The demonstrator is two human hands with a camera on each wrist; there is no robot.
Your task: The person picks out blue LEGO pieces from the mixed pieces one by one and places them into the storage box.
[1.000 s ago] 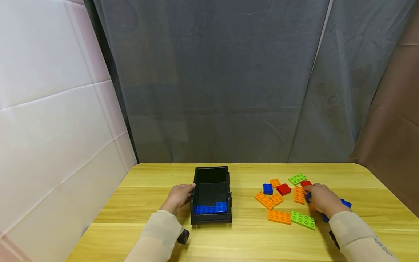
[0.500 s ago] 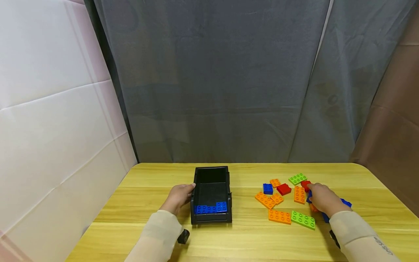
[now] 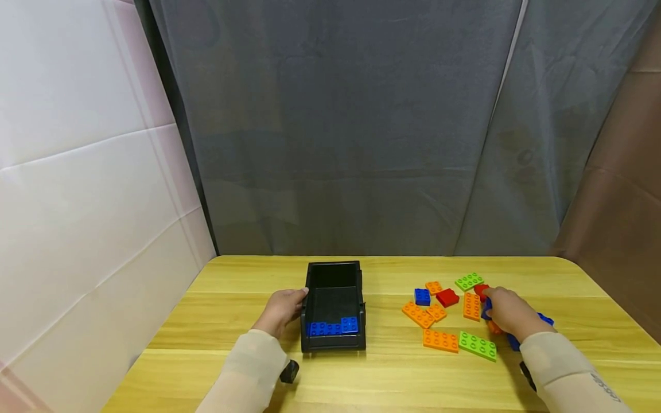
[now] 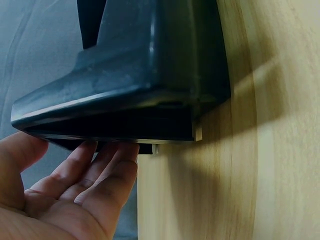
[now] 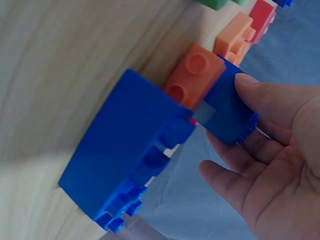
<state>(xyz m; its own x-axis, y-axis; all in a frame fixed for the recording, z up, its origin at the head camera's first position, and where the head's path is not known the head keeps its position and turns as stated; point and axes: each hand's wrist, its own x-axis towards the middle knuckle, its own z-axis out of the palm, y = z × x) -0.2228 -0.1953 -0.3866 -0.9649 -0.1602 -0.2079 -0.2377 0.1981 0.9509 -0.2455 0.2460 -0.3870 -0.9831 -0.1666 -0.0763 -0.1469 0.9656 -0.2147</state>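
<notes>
In the head view, my left hand point(image 3: 281, 311) is at the left side of a black plastic bin point(image 3: 333, 346). The left wrist view shows its thumb and curled fingers gripping the rim of that bin point(image 4: 115, 80). Two blue building bricks point(image 3: 333, 327) lie inside at the near end. Over on the right, my right hand point(image 3: 511, 312) pinches a blue brick point(image 5: 227, 107) between thumb and fingers. Beside that brick are a small orange brick point(image 5: 195, 75) and a larger blue brick point(image 5: 125, 145). A red brick point(image 3: 481, 291) lies just beyond the fingertips, partly covered.
Left of the right hand lie several loose bricks, among them an orange one point(image 3: 440, 341), a lime green one point(image 3: 477, 346), a red one point(image 3: 447, 297) and a small blue one point(image 3: 422, 296). A grey cloth point(image 3: 330, 132) hangs behind the wooden table point(image 3: 382, 378).
Almost nothing moves. The right fingers shift very slightly around the blue brick, and the left hand stays on the bin.
</notes>
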